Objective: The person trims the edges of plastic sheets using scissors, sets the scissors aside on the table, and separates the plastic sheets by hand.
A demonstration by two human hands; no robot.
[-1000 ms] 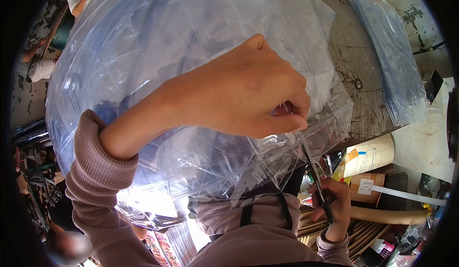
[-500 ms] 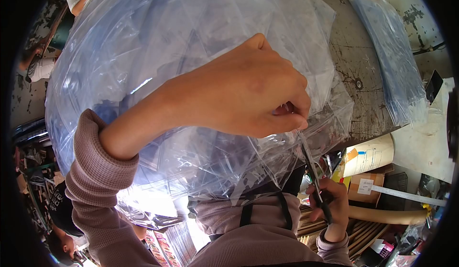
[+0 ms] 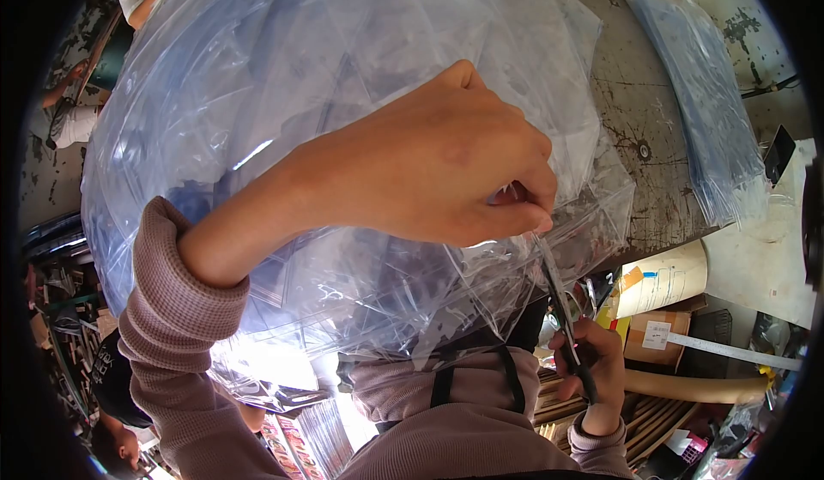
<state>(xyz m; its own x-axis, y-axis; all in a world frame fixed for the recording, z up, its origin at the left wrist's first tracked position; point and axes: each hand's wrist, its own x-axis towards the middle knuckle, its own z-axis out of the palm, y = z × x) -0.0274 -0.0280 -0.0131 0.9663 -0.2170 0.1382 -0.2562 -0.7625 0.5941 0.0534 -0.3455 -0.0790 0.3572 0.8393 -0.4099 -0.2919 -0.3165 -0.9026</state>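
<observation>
A big heap of clear plastic bags or film (image 3: pixel 403 33) spreads over the work surface in front of me. My left hand (image 3: pixel 463 162) reaches across it, thumb and finger pinched on an edge of the plastic at the right. In my right hand (image 3: pixel 601 355), low on the right, is a pair of scissors (image 3: pixel 558 295) with dark handles. Its blades point up towards the left fingertips and meet the plastic just below them. The blades look nearly closed, and their tips are hard to make out against the film.
A flat stack of clear plastic sleeves (image 3: pixel 699 102) lies along the right of the worn table (image 3: pixel 635 128). Below it are a paper roll (image 3: pixel 665 278), a cardboard box (image 3: pixel 657 338) and a metal ruler (image 3: pixel 738 354). Other people (image 3: pixel 116 385) are at the left.
Both my hands, the scissors and the plastic are almost where they were. At the left edge, other people have shifted slightly.
</observation>
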